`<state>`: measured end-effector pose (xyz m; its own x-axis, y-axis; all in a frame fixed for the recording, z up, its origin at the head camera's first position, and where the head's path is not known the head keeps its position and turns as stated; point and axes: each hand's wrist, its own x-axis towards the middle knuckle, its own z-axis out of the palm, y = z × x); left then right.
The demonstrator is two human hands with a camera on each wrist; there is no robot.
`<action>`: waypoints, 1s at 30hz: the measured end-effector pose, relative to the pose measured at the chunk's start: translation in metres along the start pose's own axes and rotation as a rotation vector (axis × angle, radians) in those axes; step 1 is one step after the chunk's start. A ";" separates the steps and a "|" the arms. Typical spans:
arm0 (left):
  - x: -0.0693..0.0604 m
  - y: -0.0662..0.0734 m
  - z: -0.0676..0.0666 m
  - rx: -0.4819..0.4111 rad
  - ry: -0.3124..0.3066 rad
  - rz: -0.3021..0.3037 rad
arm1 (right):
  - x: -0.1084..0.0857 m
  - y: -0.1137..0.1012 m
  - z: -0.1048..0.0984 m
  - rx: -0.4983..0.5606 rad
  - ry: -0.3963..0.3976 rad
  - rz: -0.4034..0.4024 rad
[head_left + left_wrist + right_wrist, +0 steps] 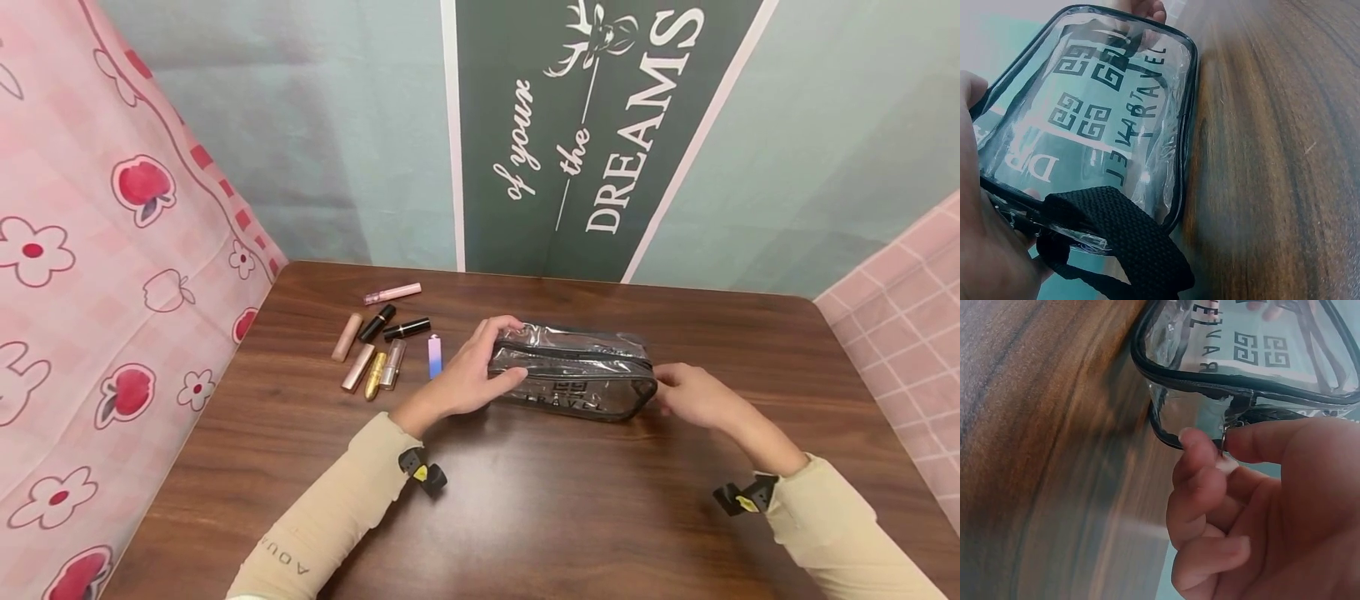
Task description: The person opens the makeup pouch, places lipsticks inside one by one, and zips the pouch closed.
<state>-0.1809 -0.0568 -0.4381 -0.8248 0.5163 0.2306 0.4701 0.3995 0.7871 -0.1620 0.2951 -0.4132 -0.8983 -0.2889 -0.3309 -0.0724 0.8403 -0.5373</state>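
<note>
A clear toiletry bag (573,398) with black piping and "TRAVEL" lettering stands on the table in the head view. My left hand (471,373) grips its left end, the thumb in front and the fingers over the top. A black woven strap (1129,234) hangs at that end in the left wrist view. At the right end, my right hand (693,393) pinches a small metal zipper pull (1224,439) between thumb and forefinger. The zipper (573,358) runs along the top of the bag and looks closed along its visible length.
Left of the bag lie several lip products: a pink lip gloss tube (393,293), black tubes (407,329), rose tubes (358,368), a gold lipstick (376,377) and a pink-and-blue tube (435,357). Printed cloth (300,125) hangs behind the wooden table (540,517).
</note>
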 end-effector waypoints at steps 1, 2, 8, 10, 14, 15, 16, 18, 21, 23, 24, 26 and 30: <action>0.000 0.000 0.000 0.001 0.001 0.005 | 0.000 0.000 0.000 -0.006 0.008 -0.004; 0.000 0.000 0.000 0.000 0.002 0.009 | 0.000 0.000 -0.001 -0.012 0.015 -0.008; -0.002 -0.003 0.002 -0.016 0.021 0.033 | -0.004 -0.003 -0.005 -0.028 0.085 -0.051; -0.002 -0.003 0.002 -0.026 0.030 0.045 | -0.005 -0.003 -0.006 -0.028 0.109 -0.065; -0.003 -0.004 0.002 -0.059 0.045 0.060 | -0.005 -0.003 -0.007 -0.014 0.131 -0.078; -0.003 -0.004 0.001 -0.067 0.046 0.060 | -0.005 -0.003 -0.006 -0.011 0.133 -0.080; -0.003 -0.005 0.001 -0.076 0.046 0.059 | -0.005 -0.003 -0.006 -0.009 0.134 -0.082; -0.004 -0.005 0.000 -0.088 0.042 0.058 | -0.005 -0.003 -0.005 -0.009 0.139 -0.087; -0.004 -0.005 -0.001 -0.108 0.036 0.067 | -0.005 -0.003 -0.004 -0.014 0.152 -0.096; -0.005 -0.005 -0.002 -0.117 0.032 0.081 | -0.006 -0.003 -0.005 -0.019 0.166 -0.106; -0.005 -0.006 -0.002 -0.120 0.031 0.089 | -0.006 -0.002 -0.006 -0.022 0.176 -0.114; -0.005 -0.006 -0.003 -0.120 0.028 0.104 | -0.007 -0.002 -0.008 -0.026 0.210 -0.140; -0.004 -0.007 -0.003 -0.118 0.024 0.117 | -0.010 -0.005 -0.010 -0.007 0.346 -0.215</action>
<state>-0.1816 -0.0645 -0.4427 -0.7747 0.5354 0.3366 0.5241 0.2456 0.8155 -0.1571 0.2983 -0.3997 -0.9550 -0.2882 0.0694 -0.2764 0.7807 -0.5605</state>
